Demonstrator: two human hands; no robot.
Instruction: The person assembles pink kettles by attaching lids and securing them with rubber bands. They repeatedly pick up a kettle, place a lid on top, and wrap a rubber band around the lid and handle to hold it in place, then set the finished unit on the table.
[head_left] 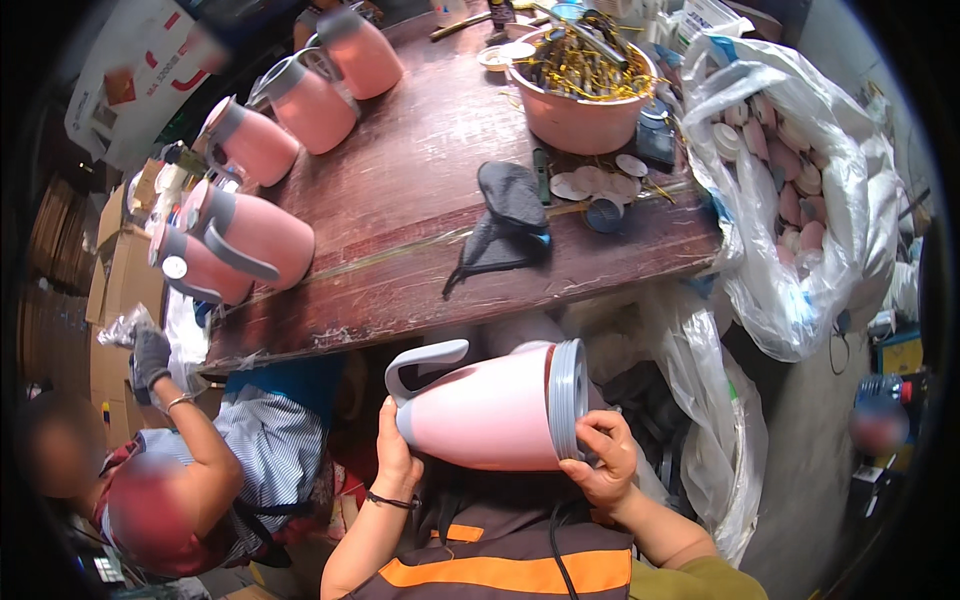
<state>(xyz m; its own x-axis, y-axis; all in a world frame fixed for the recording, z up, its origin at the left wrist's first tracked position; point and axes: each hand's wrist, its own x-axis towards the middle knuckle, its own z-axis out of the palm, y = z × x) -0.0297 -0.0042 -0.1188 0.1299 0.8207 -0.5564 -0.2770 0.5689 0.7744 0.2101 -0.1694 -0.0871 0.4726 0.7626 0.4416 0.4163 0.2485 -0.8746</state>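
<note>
Fingers [597, 421] of the right hand [612, 463] are bent and partly closed, with the thumb set a little apart from them, gripping the grey ribbed ring [568, 404] at the right end of a pink insulated jug [480, 415]. The left hand [400, 462] cups the jug's other end, thumb against the grey collar; most of its fingers are hidden, so how far they spread cannot be told. The jug lies sideways above the person's lap, in front of the table's near edge, its open-ended grey handle [425, 357] uppermost.

Largest of all is the worn red-brown table [400, 190]. To the left, a co-worker in a striped garment [262, 440] raises a grey-gloved hand [152, 360] near some crumpled clear plastic [128, 325]. At the table's right side, a big clear plastic bag [845, 230] holds many pink and white parts [790, 170]. Five more pink jugs [262, 238] with grey collars stand along the table's left side. Near the far right corner, a pink basin [583, 122] is heaped with gold-tied dark strips [590, 65]. Dark grey fabric [508, 225] lies rumpled mid-table; just beside it are a small round grey-blue cap [604, 214] and several thin pale discs [595, 181].
</note>
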